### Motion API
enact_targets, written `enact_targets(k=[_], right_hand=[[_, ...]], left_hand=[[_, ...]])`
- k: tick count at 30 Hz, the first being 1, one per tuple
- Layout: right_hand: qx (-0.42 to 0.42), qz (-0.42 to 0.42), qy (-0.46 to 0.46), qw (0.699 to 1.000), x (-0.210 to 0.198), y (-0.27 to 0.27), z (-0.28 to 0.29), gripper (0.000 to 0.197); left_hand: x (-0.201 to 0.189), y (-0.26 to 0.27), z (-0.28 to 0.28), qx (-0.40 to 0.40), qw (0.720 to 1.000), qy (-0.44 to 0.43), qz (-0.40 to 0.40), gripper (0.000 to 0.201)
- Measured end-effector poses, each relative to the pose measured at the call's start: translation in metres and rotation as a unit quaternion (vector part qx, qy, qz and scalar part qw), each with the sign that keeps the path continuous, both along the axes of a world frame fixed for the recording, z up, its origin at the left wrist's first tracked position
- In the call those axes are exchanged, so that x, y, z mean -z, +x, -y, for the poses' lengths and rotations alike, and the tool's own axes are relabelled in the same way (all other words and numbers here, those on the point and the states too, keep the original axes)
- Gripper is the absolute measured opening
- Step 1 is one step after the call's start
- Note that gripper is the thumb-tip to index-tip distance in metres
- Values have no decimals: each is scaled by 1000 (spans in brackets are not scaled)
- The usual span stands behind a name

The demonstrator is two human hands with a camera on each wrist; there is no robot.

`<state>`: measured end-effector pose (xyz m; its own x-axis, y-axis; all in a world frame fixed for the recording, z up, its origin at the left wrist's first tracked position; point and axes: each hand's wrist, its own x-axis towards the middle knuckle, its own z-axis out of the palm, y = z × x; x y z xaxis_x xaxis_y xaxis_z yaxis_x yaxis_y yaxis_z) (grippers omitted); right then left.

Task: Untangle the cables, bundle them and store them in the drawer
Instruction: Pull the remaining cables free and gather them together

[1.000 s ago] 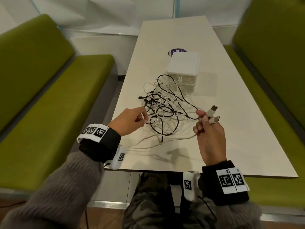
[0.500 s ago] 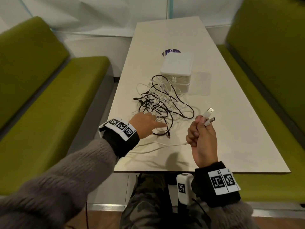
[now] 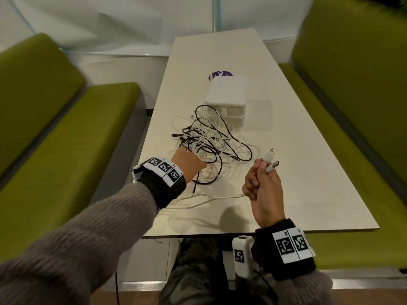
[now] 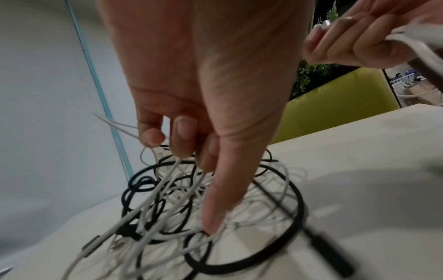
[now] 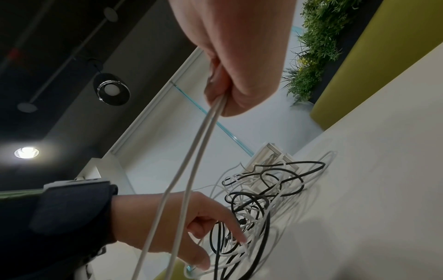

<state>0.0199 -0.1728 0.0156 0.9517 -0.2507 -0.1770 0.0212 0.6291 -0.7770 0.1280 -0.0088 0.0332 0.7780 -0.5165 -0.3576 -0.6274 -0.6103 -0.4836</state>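
Note:
A tangle of black and white cables (image 3: 211, 139) lies mid-table, in front of a white drawer box (image 3: 226, 93) whose drawers look closed. My left hand (image 3: 191, 165) reaches into the tangle's near side. In the left wrist view its curled fingers (image 4: 184, 132) hold thin white strands while the index finger (image 4: 215, 214) points down into the pile. My right hand (image 3: 262, 172) is raised to the right and grips a doubled white cable (image 5: 191, 170). The cable's two plug ends (image 3: 272, 158) stick out above the fist, and its slack (image 3: 209, 198) trails left across the table.
The table (image 3: 319, 172) is long and pale, with its near edge just in front of my lap. A purple round sticker (image 3: 220, 74) lies behind the box. Green benches flank it on the left (image 3: 66, 150) and on the right (image 3: 363, 95).
My left hand let go of the white cable near the table's front and moved forward into the tangle, fingers now curled among strands. The right hand kept its grip on the plug ends.

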Motion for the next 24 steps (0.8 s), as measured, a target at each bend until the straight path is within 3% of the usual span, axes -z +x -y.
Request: enact_targets(k=[3,5,6,8,10,11,14,18,20,22,24], right_hand=[[1,1,3,1000,0,0,1,31],[3,1,3,1000,0,0,2,31],[4,1,1,1000,0,0,3,31],[4,0,0,1000,0,0,3,31],[4,-3,2,1000,1,1,3,31],[5,-5,4,1000,1,1,2,31],[8,-4,1,1000,0,1,3,32],[16,-1,-14,1000,4,3,4,31],[19,-2,-26,999,5,4,4,31],[24,-3,-31,999,7,5,4,30],[32,-2,-37,999,7,5,4,29]], left_hand=[[-8,8,-5,-18,999,-46,23,22],[-20,20,-14,-67,975,-212,27,22],[-28,27,-19,-90,944,-318,18,24],[-48,44,-30,-84,846,-526,-5,25],[-72,58,-36,-78,762,-642,-28,28],[-83,64,-36,-79,743,-664,-35,30],[-119,73,-30,-27,728,-684,-23,29],[-163,76,-18,91,688,-719,22,32],[-164,79,-12,71,715,-693,-60,34],[-148,77,-6,24,770,-627,-116,36],[-131,72,-3,-15,781,-611,-130,33]])
